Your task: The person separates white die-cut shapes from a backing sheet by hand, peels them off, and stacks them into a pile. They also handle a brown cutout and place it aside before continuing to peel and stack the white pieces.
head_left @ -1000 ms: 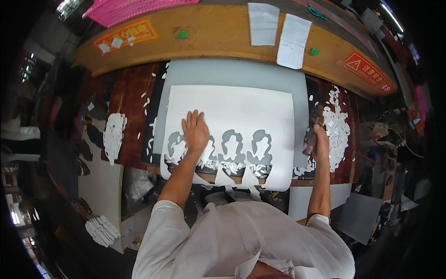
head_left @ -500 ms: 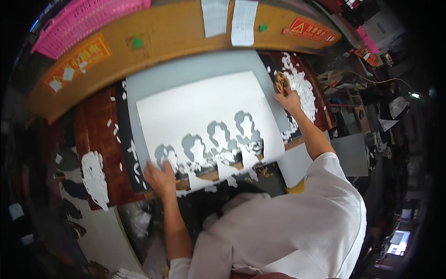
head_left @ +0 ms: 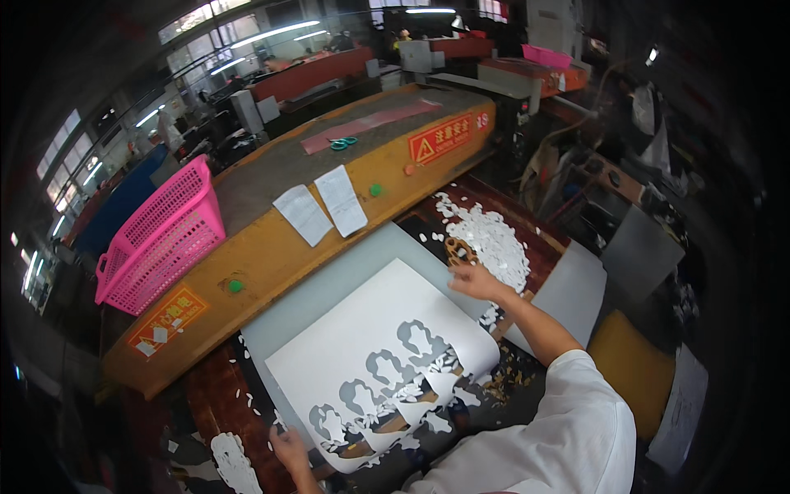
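Observation:
A white sheet [head_left: 362, 321] lies on a pale grey board [head_left: 329, 284]. Several shaped holes run along its near edge, and loose white cut pieces are scattered across that part. My right hand [head_left: 477, 282] hovers over the board's right side with its fingers loosely apart. Just beyond its fingers rests a brown metal cutting die [head_left: 459, 251], seemingly not held. Beside the left edge of the board is my left hand [head_left: 288, 450], its fingers apart and no held thing visible.
Behind the board runs the yellow-brown beam [head_left: 271, 272] of a press, with two paper sheets [head_left: 325, 206] stuck on it. A pink basket [head_left: 169, 239] and green-handled scissors [head_left: 343, 143] sit on top. White scraps are heaped right [head_left: 494, 243] and left [head_left: 233, 463].
The view has tilted up and turned, showing more of the room. My right hand has drawn back from the cutting die. My left hand has come off the sheet's left edge.

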`<action>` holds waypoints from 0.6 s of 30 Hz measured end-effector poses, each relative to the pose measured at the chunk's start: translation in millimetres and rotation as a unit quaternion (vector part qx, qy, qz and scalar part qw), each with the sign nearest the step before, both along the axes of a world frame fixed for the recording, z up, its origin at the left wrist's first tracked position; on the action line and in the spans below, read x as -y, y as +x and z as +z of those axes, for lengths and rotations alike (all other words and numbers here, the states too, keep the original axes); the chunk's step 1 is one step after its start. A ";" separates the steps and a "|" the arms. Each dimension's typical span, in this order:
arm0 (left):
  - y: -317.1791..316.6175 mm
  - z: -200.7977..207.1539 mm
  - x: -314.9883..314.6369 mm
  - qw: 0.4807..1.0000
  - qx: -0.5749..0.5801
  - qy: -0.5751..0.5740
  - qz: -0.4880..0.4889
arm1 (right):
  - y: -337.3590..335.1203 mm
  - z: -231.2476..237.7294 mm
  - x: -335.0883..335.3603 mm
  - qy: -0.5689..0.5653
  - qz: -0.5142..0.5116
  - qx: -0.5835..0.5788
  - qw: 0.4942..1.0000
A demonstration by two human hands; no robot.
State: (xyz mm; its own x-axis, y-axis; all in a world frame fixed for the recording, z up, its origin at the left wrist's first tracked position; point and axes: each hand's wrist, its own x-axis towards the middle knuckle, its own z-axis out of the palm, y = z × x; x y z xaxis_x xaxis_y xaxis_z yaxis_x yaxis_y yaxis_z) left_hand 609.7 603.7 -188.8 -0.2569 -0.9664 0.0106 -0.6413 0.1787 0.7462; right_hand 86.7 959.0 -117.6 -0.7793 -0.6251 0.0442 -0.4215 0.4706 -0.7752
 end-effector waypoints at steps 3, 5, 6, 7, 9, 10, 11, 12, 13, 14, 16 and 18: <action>-10.7 1.5 6.1 0.999 0.026 -0.027 -0.009 | 28.6 54.0 -25.8 -0.234 -0.037 -0.058 0.970; -19.5 -16.6 3.3 0.981 0.169 -0.096 -0.022 | 31.5 71.2 -41.2 -0.316 -0.083 0.061 0.943; -19.9 -30.7 -2.9 0.976 0.198 -0.085 0.015 | 32.7 69.0 -49.6 -0.308 -0.092 0.002 0.947; -19.7 -44.3 -3.0 0.986 0.148 -0.067 0.022 | 31.5 59.7 -53.8 -0.277 -0.106 0.032 0.955; -9.2 -74.2 -13.4 0.997 0.075 -0.006 0.031 | 34.4 18.7 -60.7 -0.129 -0.149 0.070 0.978; -2.9 -86.8 -14.2 0.999 0.045 0.015 0.026 | 36.5 -10.4 -59.6 0.009 -0.187 0.102 0.977; 0.4 -97.1 -14.9 0.994 -0.002 0.092 0.055 | 39.9 -38.0 -65.8 0.056 -0.194 0.294 0.934; 5.5 -101.6 -13.2 0.998 0.002 0.059 0.031 | 40.9 -63.8 -61.2 0.223 -0.128 0.122 0.959; 10.0 -105.0 -16.7 0.999 -0.041 0.023 0.014 | 42.8 -85.2 -63.5 0.239 -0.076 0.096 0.963; 10.4 -102.5 -12.9 0.996 -0.035 0.079 0.006 | 45.4 -103.4 -56.7 0.189 -0.075 0.048 0.978; 5.4 -88.2 -17.5 0.983 -0.113 0.147 0.008 | 46.4 -118.7 -54.7 0.091 -0.086 0.135 0.983; -6.5 -60.4 -32.1 0.973 -0.099 0.206 0.022 | 40.4 -111.1 -55.7 0.060 -0.018 0.245 0.967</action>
State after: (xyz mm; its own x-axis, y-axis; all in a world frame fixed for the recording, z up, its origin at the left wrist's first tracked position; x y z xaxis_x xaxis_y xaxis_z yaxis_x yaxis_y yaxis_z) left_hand 603.1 635.9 -249.3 -0.2474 -0.9093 -0.3348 -0.4771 -0.1864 0.8588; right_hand 127.1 1014.7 -228.7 -0.7092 -0.5754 -0.4073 0.0018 0.5762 -0.8173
